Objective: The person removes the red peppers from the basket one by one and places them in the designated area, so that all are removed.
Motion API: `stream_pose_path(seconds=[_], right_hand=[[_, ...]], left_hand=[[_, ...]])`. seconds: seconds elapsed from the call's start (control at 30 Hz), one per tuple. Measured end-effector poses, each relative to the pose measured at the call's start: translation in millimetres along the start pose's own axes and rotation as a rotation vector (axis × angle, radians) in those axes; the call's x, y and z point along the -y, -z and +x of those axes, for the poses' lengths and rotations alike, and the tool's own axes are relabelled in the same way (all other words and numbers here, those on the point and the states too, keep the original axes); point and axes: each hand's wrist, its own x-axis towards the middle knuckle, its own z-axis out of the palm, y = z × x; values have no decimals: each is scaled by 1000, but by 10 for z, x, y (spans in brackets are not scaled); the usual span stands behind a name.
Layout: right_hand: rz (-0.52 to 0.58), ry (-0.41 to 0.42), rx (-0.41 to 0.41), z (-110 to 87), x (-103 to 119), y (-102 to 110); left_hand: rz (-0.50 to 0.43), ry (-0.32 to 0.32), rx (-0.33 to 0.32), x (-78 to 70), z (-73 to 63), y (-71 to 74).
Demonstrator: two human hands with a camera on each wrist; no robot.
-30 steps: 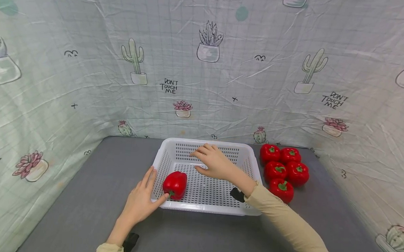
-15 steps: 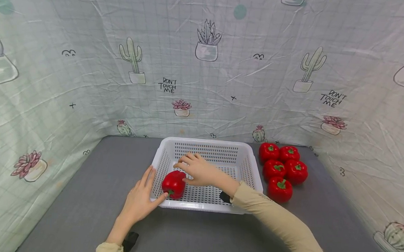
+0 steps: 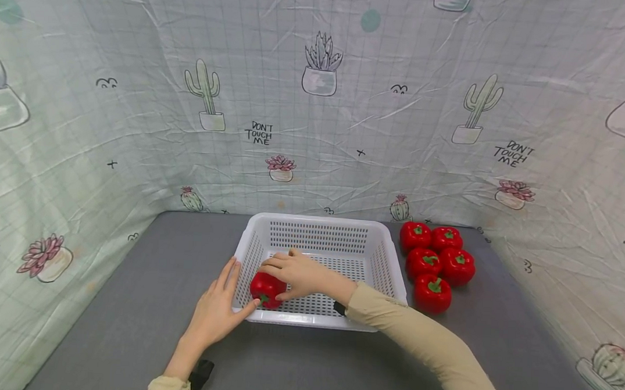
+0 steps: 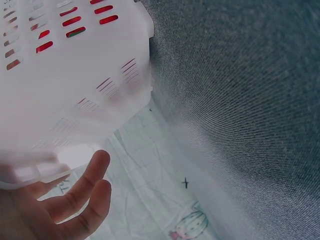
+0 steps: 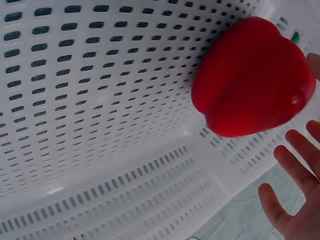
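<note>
A red bell pepper (image 3: 266,289) lies in the near left corner of a white perforated plastic basket (image 3: 317,321). My right hand (image 3: 301,276) is over it, fingers above its far side and thumb at its near right side. In the right wrist view the fingers (image 5: 294,159) are spread and fairly straight, with a gap between them and the pepper (image 5: 255,80); the thumb tip is near its edge. My left hand (image 3: 215,313) rests against the basket's left side, fingers straight along the rim and thumb on the front edge. Its curved fingertips (image 4: 97,167) show below the basket wall.
Several red bell peppers (image 3: 434,293) stand close together on the grey tabletop (image 3: 129,303), right of the basket. A light curtain (image 3: 418,165) printed with cacti surrounds the table at the back and both sides.
My right hand has moved left and toward me, from the middle of the basket to over the pepper. My left hand stays at the basket's corner.
</note>
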Motion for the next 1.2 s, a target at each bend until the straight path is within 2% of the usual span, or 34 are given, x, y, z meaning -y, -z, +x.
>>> stream_pose_path(seconds=[0.33, 0.6, 0.87, 1.2], right_hand=[[-55, 38, 117, 19, 31, -114], [-120, 58, 79, 21, 17, -201], [-274, 94, 58, 25, 38, -274], [-324, 78, 66, 0, 14, -278]], left_hand=[[-6, 9, 14, -1, 1, -4], [3, 9, 9, 14, 4, -13], [13, 5, -4, 25, -7, -23], [17, 4, -14, 19, -7, -24]])
